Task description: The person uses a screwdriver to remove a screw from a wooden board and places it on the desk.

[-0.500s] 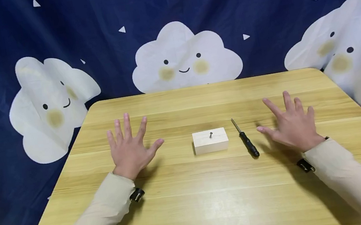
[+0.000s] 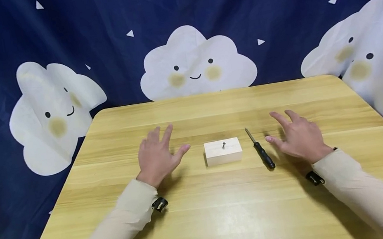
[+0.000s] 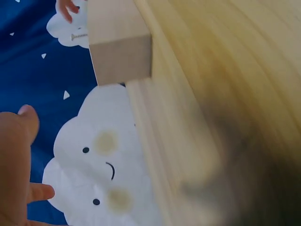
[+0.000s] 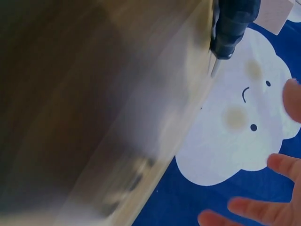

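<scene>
A pale wooden block (image 2: 223, 157) sits mid-table with a screw (image 2: 223, 145) standing up from its top face. Just right of it lies a screwdriver (image 2: 265, 156), black-handled, its metal tip pointing away from me. My left hand (image 2: 156, 158) hovers left of the block, fingers spread loosely, holding nothing. To the right of the screwdriver, my right hand (image 2: 301, 139) hangs over the table with relaxed fingers and touches neither object. In the left wrist view the block (image 3: 120, 59) and the screw (image 3: 79, 36) show up close; the right wrist view has the screwdriver handle (image 4: 235, 23).
The light wood table (image 2: 229, 218) has rounded far corners. Behind it hangs a dark blue curtain (image 2: 103, 16) printed with smiling white clouds (image 2: 195, 58) and small triangles. Black straps (image 2: 160, 204) sit at both wrists, over long pale sleeves.
Both hands have moved inward, the left one rightward toward the block and the right one leftward toward the screwdriver. Their fingers are less widely spread. Block and screwdriver lie as before.
</scene>
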A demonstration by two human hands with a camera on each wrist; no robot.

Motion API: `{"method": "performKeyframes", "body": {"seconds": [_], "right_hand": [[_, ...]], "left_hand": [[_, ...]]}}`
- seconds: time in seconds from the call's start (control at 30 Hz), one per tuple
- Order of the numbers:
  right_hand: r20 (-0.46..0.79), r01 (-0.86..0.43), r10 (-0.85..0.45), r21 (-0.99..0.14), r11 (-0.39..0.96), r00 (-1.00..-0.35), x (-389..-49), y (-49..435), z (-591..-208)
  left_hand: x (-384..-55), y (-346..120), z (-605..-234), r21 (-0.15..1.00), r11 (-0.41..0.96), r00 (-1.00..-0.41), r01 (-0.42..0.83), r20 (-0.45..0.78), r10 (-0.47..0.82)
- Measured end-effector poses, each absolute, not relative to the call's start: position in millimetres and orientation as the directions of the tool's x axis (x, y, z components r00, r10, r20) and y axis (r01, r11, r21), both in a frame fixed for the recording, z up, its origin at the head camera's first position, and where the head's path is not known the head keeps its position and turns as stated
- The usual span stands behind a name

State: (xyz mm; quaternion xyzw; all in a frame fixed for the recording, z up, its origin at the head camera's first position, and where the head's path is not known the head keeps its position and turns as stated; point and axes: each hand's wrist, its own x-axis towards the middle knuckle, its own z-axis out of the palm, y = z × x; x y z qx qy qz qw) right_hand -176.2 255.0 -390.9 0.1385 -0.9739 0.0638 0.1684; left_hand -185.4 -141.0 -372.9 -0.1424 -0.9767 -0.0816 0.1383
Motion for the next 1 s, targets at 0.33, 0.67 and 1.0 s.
{"method": "performKeyframes", "body": {"seconds": [0.33,0.67,1.0], "right_hand": [[0.214,-0.438,-0.394,-0.229,0.87,-0.894,-185.2,247.2,-396.9],[0.301,-0.718,-0.653,-0.235,0.655,-0.694,-192.5,242.3,-401.3],[0.275,-0.785,-0.736,-0.177,0.593,-0.618,-186.8,235.7,-406.9]], "left_hand": [[-190.9,-114.8,-376.0,0.358,0.801,-0.878,0.479,0.18,0.444],[-200.0,-92.6,-381.8,0.4,0.706,-0.785,0.585,0.058,0.617],[-202.6,-82.4,-387.6,0.425,0.684,-0.766,0.593,0.037,0.641]]}}
